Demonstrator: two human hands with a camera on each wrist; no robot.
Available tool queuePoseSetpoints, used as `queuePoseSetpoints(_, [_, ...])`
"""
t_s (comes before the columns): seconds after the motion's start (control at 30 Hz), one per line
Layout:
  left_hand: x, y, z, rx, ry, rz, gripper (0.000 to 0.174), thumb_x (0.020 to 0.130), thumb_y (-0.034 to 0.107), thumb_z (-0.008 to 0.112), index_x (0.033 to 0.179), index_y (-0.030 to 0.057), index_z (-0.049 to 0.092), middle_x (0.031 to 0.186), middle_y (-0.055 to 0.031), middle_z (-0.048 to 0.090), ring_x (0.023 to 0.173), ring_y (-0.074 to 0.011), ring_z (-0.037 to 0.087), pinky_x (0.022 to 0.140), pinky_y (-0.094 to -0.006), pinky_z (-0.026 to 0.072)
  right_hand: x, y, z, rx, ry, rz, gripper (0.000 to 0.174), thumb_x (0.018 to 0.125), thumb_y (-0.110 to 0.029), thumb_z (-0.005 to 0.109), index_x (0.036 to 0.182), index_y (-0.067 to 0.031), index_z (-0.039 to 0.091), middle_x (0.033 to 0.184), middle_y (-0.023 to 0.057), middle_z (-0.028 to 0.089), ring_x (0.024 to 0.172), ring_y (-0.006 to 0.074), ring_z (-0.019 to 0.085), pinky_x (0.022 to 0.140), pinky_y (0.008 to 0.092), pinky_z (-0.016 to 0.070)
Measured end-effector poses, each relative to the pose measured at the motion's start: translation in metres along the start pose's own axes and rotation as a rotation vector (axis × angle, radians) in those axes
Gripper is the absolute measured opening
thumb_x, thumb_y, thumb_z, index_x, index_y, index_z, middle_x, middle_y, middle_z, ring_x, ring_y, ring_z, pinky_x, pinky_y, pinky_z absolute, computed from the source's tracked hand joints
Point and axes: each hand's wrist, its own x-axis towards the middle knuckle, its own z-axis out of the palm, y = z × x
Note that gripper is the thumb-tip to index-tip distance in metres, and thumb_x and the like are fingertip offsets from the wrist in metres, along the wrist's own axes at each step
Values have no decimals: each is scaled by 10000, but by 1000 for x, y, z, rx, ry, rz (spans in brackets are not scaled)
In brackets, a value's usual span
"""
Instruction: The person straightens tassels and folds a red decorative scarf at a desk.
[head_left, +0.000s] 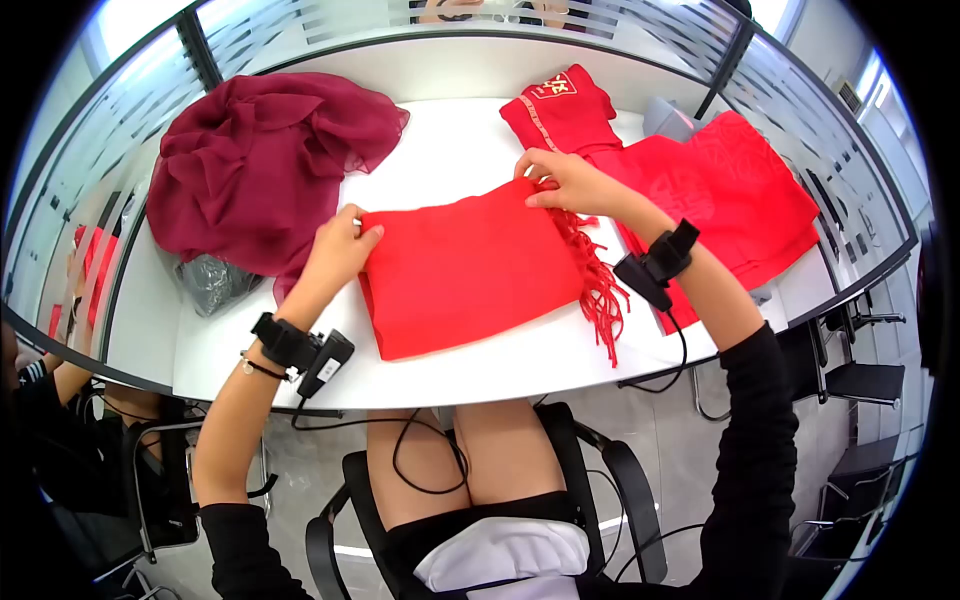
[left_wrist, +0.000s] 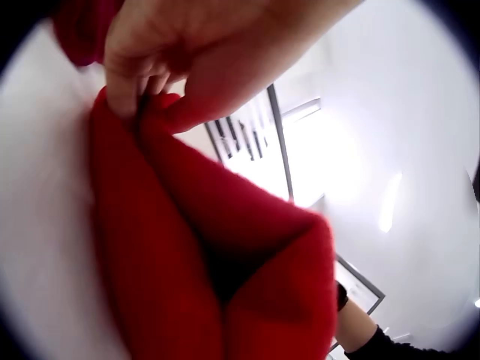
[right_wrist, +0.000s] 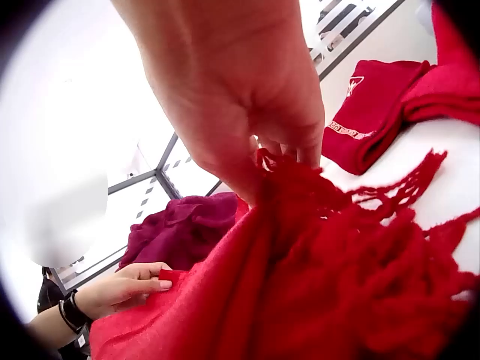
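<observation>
A folded red scarf [head_left: 470,265] lies on the white desk, its fringe [head_left: 598,290] hanging along the right side. My left hand [head_left: 340,248] pinches its far left corner between thumb and fingers. In the left wrist view the scarf's folded layers [left_wrist: 172,247] gape apart below that hand. At the far right corner, my right hand [head_left: 575,185] pinches the scarf near where the fringe begins. The right wrist view shows the fringe strands [right_wrist: 360,217] bunched beneath the right hand's fingers.
A maroon sheer cloth [head_left: 260,160] is heaped at the back left, with a grey plastic bag [head_left: 215,283] beneath it. Other red cloths [head_left: 730,190] lie at the right, beside a folded red piece with gold print [head_left: 565,110]. Glass partitions [head_left: 460,20] border the desk.
</observation>
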Motion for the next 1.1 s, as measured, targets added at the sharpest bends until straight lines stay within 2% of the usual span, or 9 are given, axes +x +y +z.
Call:
queuePoseSetpoints(0.23, [-15,4,3,77,178,101,195,811,123,563,900,-14,457,682,-176,593,606,-257,598,586,-337,466,9,15,8,196,327,-189,245,732,26,646,944,-27,535,924,125,592,856,229,609,753,305,489])
queuePoseSetpoints(0.37, [-27,19,-4,110,148,9,193,784,85,557,897,-16,438,770,-201,559,694,-311,576,636,-348,454,-9,-22,8,-465,596,-392,218,755,-64,630,934,-16,514,844,122,532,769,278,573,706,350,482])
queuePoseSetpoints(0.47, [-24,-10,3,407,240,336,234,740,53,574,908,-18,429,889,-211,504,809,-326,548,691,-358,442,-35,-45,20,-605,247,-317,154,834,-202,538,871,-56,506,839,93,538,724,270,569,627,371,461])
queuePoseSetpoints(0.57, [-24,2,-6,318,1,220,243,713,3,560,918,-22,431,971,-197,458,872,-329,528,721,-364,434,-66,-61,49,-575,47,-542,133,760,-141,573,802,-51,486,748,68,479,615,212,557,444,334,427])
queuePoseSetpoints(0.7, [-30,6,-7,228,-15,383,311,717,-45,518,1019,13,469,1041,-185,452,849,-340,532,736,-362,446,-103,-83,66,-520,-87,-518,644,723,-338,694,1247,-69,433,1141,212,466,992,330,521,694,367,506])
queuePoseSetpoints(0.8, [-56,23,-12,281,-145,390,397,720,-57,516,1097,66,497,1123,-179,424,796,-327,553,723,-365,463,-123,-87,72,-605,-177,-380,913,666,-486,704,1387,-116,283,1284,302,339,1117,452,427,835,483,456])
queuePoseSetpoints(0.93, [-116,35,-12,338,-370,548,329,740,67,638,1053,51,539,1248,-167,353,803,-304,601,686,-367,521,-153,-78,82,-643,-154,-176,956,640,-507,710,1393,-105,280,1358,322,226,1228,510,288,932,594,327])
queuePoseSetpoints(1.03, [-150,62,-19,587,-337,850,504,646,235,745,1059,34,538,1321,-182,348,1064,-329,529,909,-386,441,-160,-76,93,-722,-21,-106,926,657,-497,703,1378,-74,305,1365,322,216,1246,512,262,959,597,293])
queuePoseSetpoints(1.1, [-156,64,-14,755,-308,961,477,652,227,717,1039,19,531,1329,-189,365,1121,-316,493,953,-385,404,-161,-80,101,-771,78,-221,644,734,-318,645,1278,-46,432,1338,283,316,1254,444,316,988,562,292])
